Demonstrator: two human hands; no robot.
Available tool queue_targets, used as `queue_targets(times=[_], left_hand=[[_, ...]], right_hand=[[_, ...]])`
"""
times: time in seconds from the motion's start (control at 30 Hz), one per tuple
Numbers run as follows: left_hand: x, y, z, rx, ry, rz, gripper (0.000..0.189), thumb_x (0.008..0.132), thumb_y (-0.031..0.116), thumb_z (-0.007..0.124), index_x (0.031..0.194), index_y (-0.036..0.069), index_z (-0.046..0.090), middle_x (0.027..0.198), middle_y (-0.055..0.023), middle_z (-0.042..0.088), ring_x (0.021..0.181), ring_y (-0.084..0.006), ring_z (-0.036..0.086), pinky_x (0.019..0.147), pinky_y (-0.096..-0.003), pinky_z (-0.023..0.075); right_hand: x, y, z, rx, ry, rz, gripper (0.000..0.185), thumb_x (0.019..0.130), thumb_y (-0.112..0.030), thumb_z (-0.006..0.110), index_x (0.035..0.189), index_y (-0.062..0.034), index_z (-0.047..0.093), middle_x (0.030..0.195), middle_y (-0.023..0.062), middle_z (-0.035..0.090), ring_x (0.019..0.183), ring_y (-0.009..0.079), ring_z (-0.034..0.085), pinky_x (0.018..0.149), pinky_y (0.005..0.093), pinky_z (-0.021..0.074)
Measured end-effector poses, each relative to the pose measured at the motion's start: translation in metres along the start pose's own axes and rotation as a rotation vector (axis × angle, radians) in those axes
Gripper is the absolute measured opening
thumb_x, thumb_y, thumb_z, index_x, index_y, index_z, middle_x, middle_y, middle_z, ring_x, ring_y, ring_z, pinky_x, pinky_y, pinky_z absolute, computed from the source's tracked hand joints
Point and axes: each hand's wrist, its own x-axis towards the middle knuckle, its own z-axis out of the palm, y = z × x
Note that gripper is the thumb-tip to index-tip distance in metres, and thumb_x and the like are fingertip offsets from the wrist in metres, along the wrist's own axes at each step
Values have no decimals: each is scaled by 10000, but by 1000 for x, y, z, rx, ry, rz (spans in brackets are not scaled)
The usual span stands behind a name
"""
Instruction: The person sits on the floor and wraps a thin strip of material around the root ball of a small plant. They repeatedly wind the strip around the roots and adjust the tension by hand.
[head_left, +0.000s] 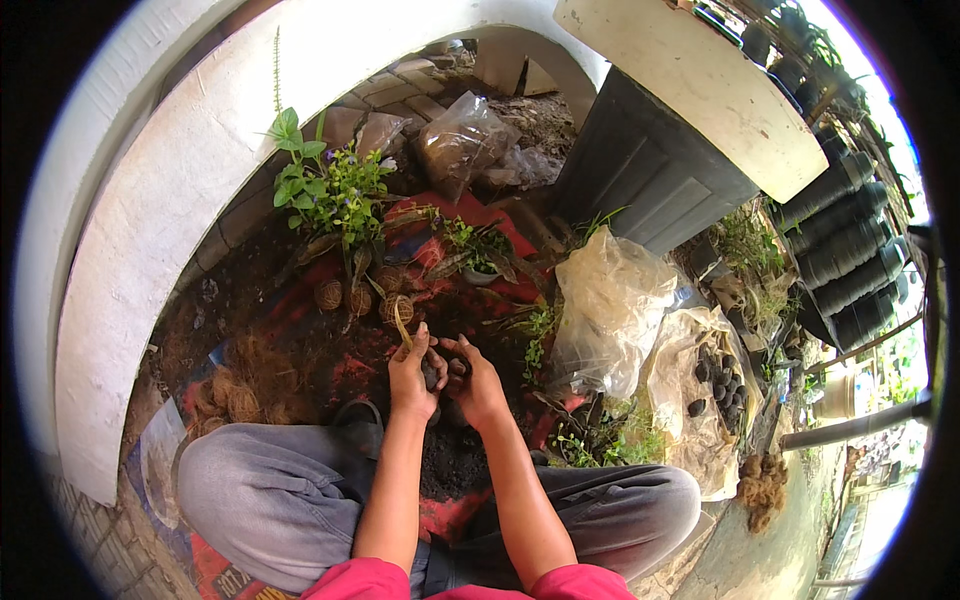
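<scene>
My left hand (409, 379) is curled around a dark soil lump (430, 373). A narrow yellow-green leaf (402, 324) rises by its thumb. Close against it, my right hand (477, 384) has its fingers bent inward, with dark soil showing between them; I cannot tell whether it is the same lump. Loose black soil (450, 465) lies on the red sheet below my wrists. Just beyond my hands sit several fibre-wrapped plant balls (359, 299), one of them (396, 309) almost behind the leaf tip.
Brown coconut fibre (241, 394) is heaped at left. Leafy plants (341, 191) and a filled plastic bag (465, 139) stand ahead. On the right are a crumpled clear bag (611, 307), a plastic sheet (679, 427) with dark lumps (724, 386), and a dark pillar (645, 169).
</scene>
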Motion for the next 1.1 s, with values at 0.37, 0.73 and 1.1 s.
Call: queue_targets(times=[0.37, 0.73, 1.1], left_hand=[[-6, 0, 9, 560, 68, 489, 712, 975, 558, 200, 960, -7, 633, 713, -18, 565, 665, -108, 514, 643, -259, 406], [-2, -6, 9, 550, 81, 586, 749, 971, 562, 170, 896, -28, 626, 669, -57, 606, 643, -139, 563, 647, -266, 437], [1, -6, 6, -40, -100, 148, 533, 960, 514, 369, 960, 23, 576, 848, -82, 584, 777, -173, 574, 684, -300, 476]], right_hand=[[4, 22, 4, -134, -89, -13, 492, 930, -336, 528, 1276, 12, 482, 1215, 143, 539, 1130, 229, 500, 928, 356, 407], [7, 31, 8, -105, -106, -190, 496, 891, -276, 594, 1270, 17, 465, 1178, 148, 555, 1101, 208, 520, 955, 338, 393], [8, 13, -5, 144, -11, -64, 273, 929, -269, 477, 1112, -81, 553, 916, 12, 527, 783, 120, 502, 632, 299, 424]])
